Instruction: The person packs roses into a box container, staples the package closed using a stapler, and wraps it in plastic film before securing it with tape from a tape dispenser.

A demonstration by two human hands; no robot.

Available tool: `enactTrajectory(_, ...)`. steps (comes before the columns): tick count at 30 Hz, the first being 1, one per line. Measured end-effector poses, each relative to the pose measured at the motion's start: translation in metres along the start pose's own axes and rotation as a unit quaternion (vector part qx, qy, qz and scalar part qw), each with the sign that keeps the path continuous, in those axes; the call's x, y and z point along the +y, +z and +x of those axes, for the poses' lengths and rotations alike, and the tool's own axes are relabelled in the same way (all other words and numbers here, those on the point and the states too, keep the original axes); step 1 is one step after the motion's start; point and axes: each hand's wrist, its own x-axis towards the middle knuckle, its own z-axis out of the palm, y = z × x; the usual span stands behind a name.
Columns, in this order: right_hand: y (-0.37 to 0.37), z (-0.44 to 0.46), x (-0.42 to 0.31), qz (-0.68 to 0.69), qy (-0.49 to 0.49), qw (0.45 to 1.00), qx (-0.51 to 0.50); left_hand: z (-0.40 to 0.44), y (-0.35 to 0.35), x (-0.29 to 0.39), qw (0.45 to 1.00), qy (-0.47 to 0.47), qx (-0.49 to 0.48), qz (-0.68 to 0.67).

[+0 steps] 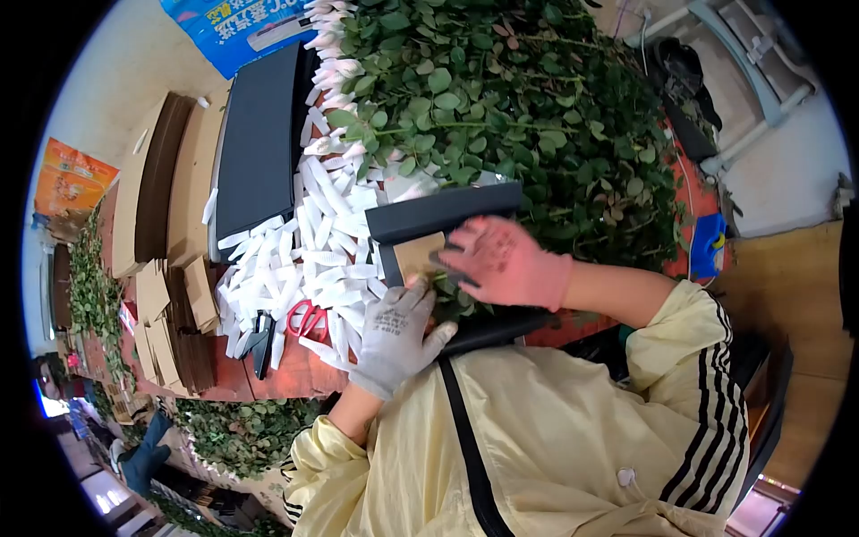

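While the brown card (417, 253) lies by the dark sheet (445, 211) nr the front edge of the desk (234, 383), gray-gloved L hand (394, 342) touches its near end w/ pink-gloved R hand (508, 264) alongside, either grip's clench unclear.

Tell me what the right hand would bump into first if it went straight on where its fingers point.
Probably the brown card just beyond the right hand's fingertips, though it might pass over it; depth is unclear here.
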Motion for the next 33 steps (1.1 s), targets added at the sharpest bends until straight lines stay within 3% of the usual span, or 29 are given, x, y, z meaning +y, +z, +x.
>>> enactTrajectory(1,-0.001,0.002,0.002,-0.002,-0.006,1.0,0.002,-0.003,0.002,0.005,1.0,0.004,0.001,-0.002)
enactTrajectory(3,-0.018,0.036,0.046,0.03,0.041,0.981,0.189,0.011,0.002,0.0,0.999,0.024,0.035,-0.005)
enactTrajectory(5,0.001,0.082,0.09,0.113,0.027,0.988,0.106,0.006,-0.003,-0.001,1.0,0.011,0.004,-0.028)
enactTrajectory(7,0.007,0.116,0.102,0.11,0.019,0.99,-0.091,0.003,-0.008,0.0,1.0,0.014,0.01,-0.016)
enactTrajectory(8,0.025,0.121,0.104,0.068,-0.031,0.996,-0.051,0.005,-0.011,-0.001,1.0,0.009,0.003,-0.019)
enactTrajectory(11,0.029,0.142,0.088,-0.094,-0.015,0.951,-0.295,0.006,-0.007,-0.003,0.999,-0.001,0.001,-0.033)
enactTrajectory(15,0.066,0.149,0.098,-0.106,-0.023,0.957,-0.27,0.007,-0.006,-0.004,0.999,0.004,0.018,-0.027)
enactTrajectory(19,0.047,0.13,0.124,-0.131,0.037,0.988,-0.076,0.007,-0.005,-0.003,1.0,-0.004,0.018,-0.017)
enactTrajectory(22,-0.027,0.088,0.167,-0.155,0.104,0.966,0.181,0.005,-0.004,-0.003,0.998,0.002,0.017,-0.056)
enactTrajectory(23,-0.066,0.066,0.177,-0.137,0.2,0.953,0.181,0.007,-0.006,-0.001,0.998,0.001,0.015,-0.06)
enactTrajectory(25,-0.141,0.015,0.192,-0.111,0.316,0.9,0.279,0.008,-0.009,0.001,0.999,-0.003,0.013,-0.046)
enactTrajectory(26,-0.16,-0.019,0.224,-0.22,0.31,0.865,0.327,0.007,-0.009,0.001,0.999,-0.001,0.024,-0.042)
enactTrajectory(27,-0.19,-0.048,0.235,-0.13,0.359,0.833,0.401,0.007,-0.006,0.0,0.998,0.006,0.038,-0.039)
enactTrajectory(28,-0.21,-0.092,0.268,-0.183,0.378,0.792,0.442,0.008,-0.004,0.0,0.999,0.008,0.042,-0.031)
enactTrajectory(29,-0.234,-0.112,0.247,-0.227,0.408,0.754,0.462,0.007,-0.004,0.0,0.999,0.005,0.044,-0.021)
enactTrajectory(31,-0.253,-0.14,0.226,-0.221,0.355,0.72,0.553,0.009,-0.005,0.002,0.999,-0.002,0.036,-0.022)
enactTrajectory(33,-0.232,-0.121,0.147,-0.051,0.299,0.769,0.562,0.006,-0.003,0.002,0.998,-0.003,0.046,-0.053)
